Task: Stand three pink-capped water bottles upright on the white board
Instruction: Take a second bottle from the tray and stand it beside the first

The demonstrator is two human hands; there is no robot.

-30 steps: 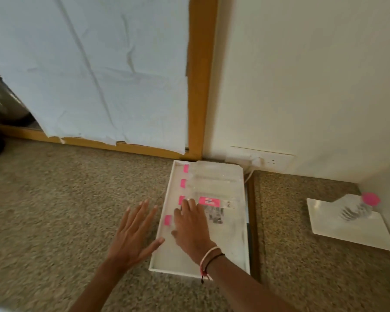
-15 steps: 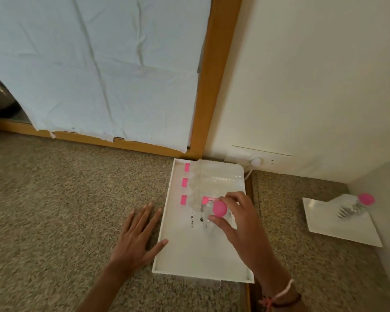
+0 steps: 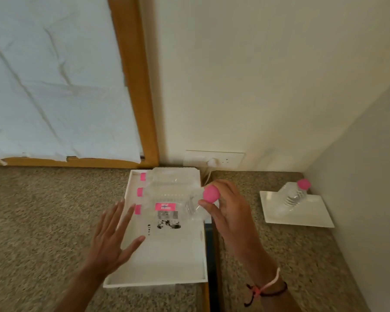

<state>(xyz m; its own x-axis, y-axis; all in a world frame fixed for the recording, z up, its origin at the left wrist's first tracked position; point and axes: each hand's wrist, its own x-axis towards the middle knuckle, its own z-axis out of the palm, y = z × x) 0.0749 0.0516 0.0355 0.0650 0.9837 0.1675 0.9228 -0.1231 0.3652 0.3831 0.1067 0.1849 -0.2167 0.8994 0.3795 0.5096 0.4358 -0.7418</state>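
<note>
Nearest, left hand flat and spread, fingers released, pressing the left rim of the tray, gripping nothing. Right hand closed around the neck of a bottle, thumb and fingertips pinching just below the pink cap, bottle lifted off the tray and tilted, cap toward the camera, base pointing down and left. Wristbands on that arm.

Judging by the clear thin-walled plastic with ribbed sides: light if empty, heavier and sloshing if filled, cannot tell which. Probably soft in the middle, denting under a hard squeeze; stiffest at the neck and cap. Smooth and a little slippery, not fragile. Neck hold good for carrying and for swinging the base down; a lower grasp around the ribbed body likely steadier for setting it upright.

Farther back in the tray, three more bottles lying on their sides in a row, caps at the left wall. Off to the right, well apart on the counter, the board with one bottle already on it, near the corner of the wall. Two bottles left to go, as it looks.
</note>
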